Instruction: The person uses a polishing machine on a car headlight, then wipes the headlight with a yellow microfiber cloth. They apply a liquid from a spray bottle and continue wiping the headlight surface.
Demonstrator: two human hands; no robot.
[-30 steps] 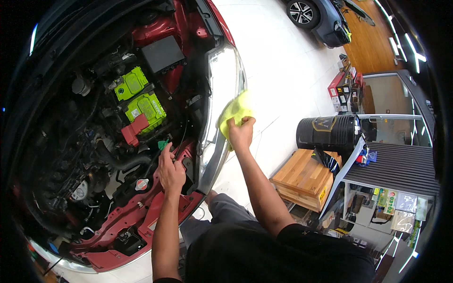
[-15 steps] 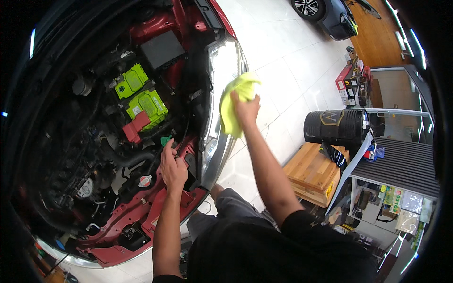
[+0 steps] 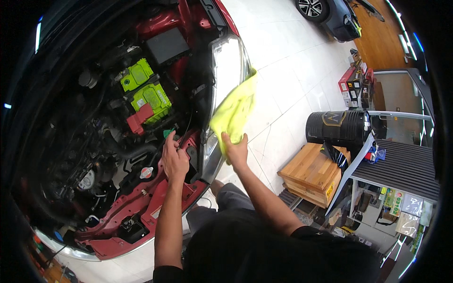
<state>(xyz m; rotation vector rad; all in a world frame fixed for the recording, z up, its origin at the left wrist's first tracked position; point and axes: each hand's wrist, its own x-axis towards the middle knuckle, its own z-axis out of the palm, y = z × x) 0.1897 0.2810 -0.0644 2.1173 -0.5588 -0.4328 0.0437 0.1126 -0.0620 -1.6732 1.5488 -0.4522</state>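
Yellow cloth [image 3: 234, 111] against headlight [image 3: 225, 70], right hand [image 3: 236, 151] grip closed on it, left hand [image 3: 174, 160] resting open-fingered on engine bay edge [image 3: 188, 188]

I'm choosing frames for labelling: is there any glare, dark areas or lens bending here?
Head view: the headlight is blown out white beside the yellow cloth in the right hand; the engine bay left of the left hand is dim; floor tile lines curve, corners black.
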